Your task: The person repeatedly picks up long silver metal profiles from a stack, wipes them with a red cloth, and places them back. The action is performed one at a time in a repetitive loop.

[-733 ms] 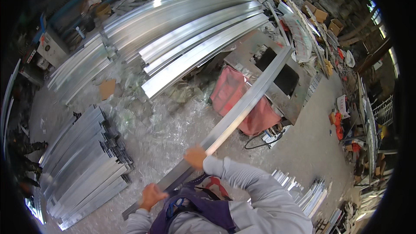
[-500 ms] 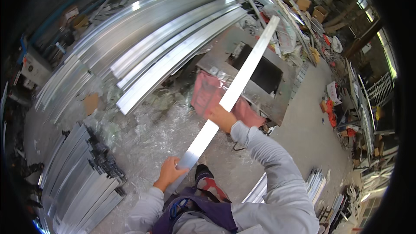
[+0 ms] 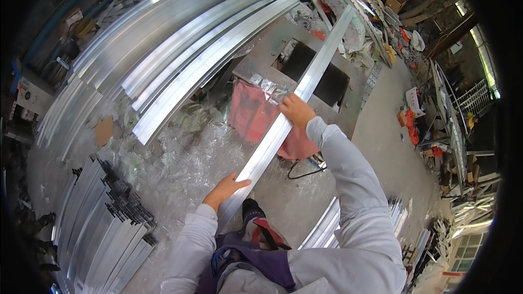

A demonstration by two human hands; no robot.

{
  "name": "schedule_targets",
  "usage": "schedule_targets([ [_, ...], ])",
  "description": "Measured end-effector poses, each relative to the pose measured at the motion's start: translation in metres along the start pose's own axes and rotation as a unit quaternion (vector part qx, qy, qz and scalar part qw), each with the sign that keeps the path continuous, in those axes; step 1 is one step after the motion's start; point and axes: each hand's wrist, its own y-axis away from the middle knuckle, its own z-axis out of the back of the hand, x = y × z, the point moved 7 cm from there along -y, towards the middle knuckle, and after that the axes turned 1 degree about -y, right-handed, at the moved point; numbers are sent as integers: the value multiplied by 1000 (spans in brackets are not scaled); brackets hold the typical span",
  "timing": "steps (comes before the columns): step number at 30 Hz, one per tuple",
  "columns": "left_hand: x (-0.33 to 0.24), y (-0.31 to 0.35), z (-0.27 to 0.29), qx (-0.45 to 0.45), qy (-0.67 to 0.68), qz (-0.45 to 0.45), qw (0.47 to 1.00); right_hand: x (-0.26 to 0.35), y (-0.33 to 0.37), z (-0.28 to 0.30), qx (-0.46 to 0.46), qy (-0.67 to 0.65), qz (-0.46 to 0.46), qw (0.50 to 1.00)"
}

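A long silver aluminium profile (image 3: 266,146) slants from close to my body up to the far right, its ribbed face turned upward. Near its lower end my left hand (image 3: 224,189) holds it, with the thumb laid across the top. My right hand (image 3: 297,110) is closed around its right edge farther up; the fingers beneath are hidden. The far part passes above a metal-topped table (image 3: 261,49) with a dark rectangular opening (image 3: 332,84). Below that table's near edge hangs a red cloth (image 3: 250,113).
Long aluminium profiles (image 3: 180,79) lie stacked at the far left. Another bundle of profiles (image 3: 101,223) sits at the near left, beside crumpled clear plastic film (image 3: 180,158). Cardboard boxes (image 3: 395,1) and scrap line the far right. More profiles (image 3: 321,228) lie near my right arm.
Both hands have moved farther from my body. The profile has turned about its length, so a ribbed face now shows where a smooth bright one was.
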Motion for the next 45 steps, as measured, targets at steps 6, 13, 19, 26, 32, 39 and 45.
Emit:
schedule_targets([
  [6, 196, 151, -3, -42, 93, 17, 995, 221, 18, -6, 89, -111, 104, 984],
  [13, 414, 354, 14, -137, 118, 245, 952, 483, 37, 37, -61, -320, 125, 937],
  [19, 456, 431, 23, -110, 31, 340, 933, 553, 43, 79, -151, -376, 124, 906],
  [26, 375, 242, 9, -47, 182, 165, 968, 352, 15, 19, -14, -254, 89, 963],
  [32, 79, 16, 3, -67, -47, -28, 996, 48, -2, 13, 7, -1, -35, 999],
  [39, -61, -77, 6, -91, -88, -84, 988, -83, 0, -1, -7, 111, -118, 987],
  [45, 60, 18, 25, -70, -31, -20, 997, 58, -5, 3, -27, 61, -61, 996],
])
